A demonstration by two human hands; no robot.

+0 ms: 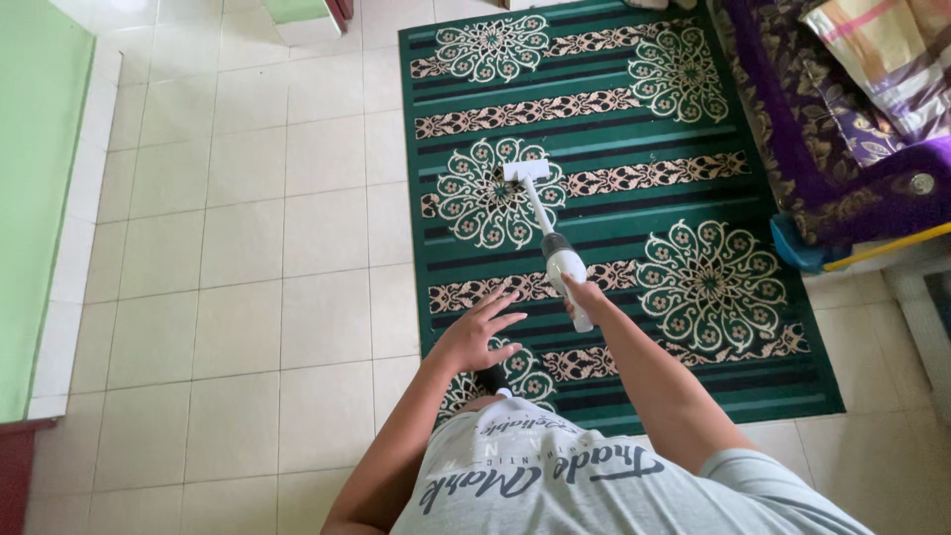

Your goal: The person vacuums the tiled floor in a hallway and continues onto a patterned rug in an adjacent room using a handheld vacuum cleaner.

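View from above, looking down the person's chest to the floor. The right hand [584, 294] is clenched around the body of a white handheld vacuum cleaner [557, 260], gripping near its upper end; the fingers wrap the far side of the casing and are mostly hidden. From that grip the vacuum cleaner's long axis runs forward and slightly to the left, away from the person, along a thin white tube to the flat nozzle [525, 170], which lies on the rug [693, 139] over one of the cream flower medallions. The nozzle thus sits well ahead of the right hand, in line with the forearm.

The left hand [478, 332] is released, fingers spread and palm down, hovering above the near part of the rug; it holds nothing and touches nothing that can be seen. It lies just beside the vacuum cleaner's body, to its left, and is the only free hand near it.

The rug is dark green with cream bands and medallions, laid on a pale tiled floor [248, 248]. A purple patterned cover [792, 139] borders the rug's right edge (with a blue object and a yellow strip partly tucked under its corner). A green wall [35, 178] bounds the left.
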